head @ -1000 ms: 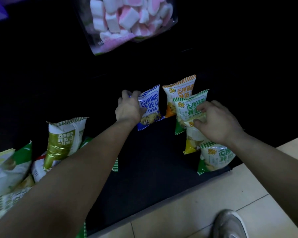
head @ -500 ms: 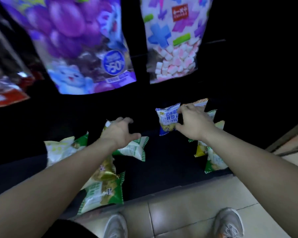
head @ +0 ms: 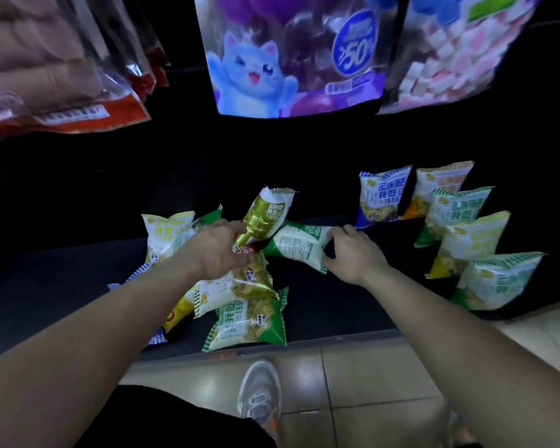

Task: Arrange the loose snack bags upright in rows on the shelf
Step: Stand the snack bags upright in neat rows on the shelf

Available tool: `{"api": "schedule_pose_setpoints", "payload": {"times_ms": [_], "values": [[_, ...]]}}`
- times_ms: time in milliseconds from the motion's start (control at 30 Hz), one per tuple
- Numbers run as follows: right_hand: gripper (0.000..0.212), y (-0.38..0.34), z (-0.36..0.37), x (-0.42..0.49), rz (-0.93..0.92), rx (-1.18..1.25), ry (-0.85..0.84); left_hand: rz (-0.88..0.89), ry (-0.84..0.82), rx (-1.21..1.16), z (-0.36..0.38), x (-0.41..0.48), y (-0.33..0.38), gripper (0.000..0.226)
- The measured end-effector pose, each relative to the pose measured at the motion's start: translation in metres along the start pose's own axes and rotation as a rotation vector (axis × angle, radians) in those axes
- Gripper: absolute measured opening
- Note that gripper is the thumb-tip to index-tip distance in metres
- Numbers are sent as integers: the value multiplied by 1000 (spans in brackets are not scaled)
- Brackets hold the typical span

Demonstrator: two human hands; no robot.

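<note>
**Two hands in the snack pile**

The left hand (head: 220,253) grips a shiny gold bag (head: 265,215) by its bottom end, near the middle of the dark shelf (head: 337,302). The right hand (head: 349,253) pinches a green-and-white bag (head: 298,244) lying just beside it. Loose bags (head: 246,318) lie flat by the front edge. Standing bags (head: 456,211) line the right edge.

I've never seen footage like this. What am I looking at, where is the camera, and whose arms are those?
There is no machine here. A person wears a camera on the head, and it looks down at their own two arms. The dark shelf carries a loose pile of snack bags on the left and a row of upright bags on the right. The left hand grips a gold bag and the right hand pinches a green-and-white bag. Bigger packets hang above.
</note>
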State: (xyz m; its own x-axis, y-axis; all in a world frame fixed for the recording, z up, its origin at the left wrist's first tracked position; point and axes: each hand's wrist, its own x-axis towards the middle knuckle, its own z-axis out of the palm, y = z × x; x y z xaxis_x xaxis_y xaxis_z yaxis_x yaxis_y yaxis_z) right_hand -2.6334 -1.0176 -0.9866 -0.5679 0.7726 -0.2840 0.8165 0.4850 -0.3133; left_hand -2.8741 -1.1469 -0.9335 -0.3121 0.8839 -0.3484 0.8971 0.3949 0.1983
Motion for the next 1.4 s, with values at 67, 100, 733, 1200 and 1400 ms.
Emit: {"api": "schedule_pose_setpoints", "payload": {"times_ms": [67, 100, 733, 1200, 1400], "values": [[64, 4, 26, 19, 40, 36, -49, 8, -20, 16, 6, 16, -4, 74], [67, 7, 39, 29, 58, 62, -68, 14, -22, 12, 8, 24, -5, 74], [119, 27, 104, 99, 78, -60, 36, 45, -49, -156, 21, 55, -5, 61], [77, 73, 110, -12, -109, 82, -51, 115, -106, -103, 24, 43, 49, 61], [41, 66, 107, -12, -221, 132, 106, 115, -110, -97, 25, 45, 51, 62]]}}
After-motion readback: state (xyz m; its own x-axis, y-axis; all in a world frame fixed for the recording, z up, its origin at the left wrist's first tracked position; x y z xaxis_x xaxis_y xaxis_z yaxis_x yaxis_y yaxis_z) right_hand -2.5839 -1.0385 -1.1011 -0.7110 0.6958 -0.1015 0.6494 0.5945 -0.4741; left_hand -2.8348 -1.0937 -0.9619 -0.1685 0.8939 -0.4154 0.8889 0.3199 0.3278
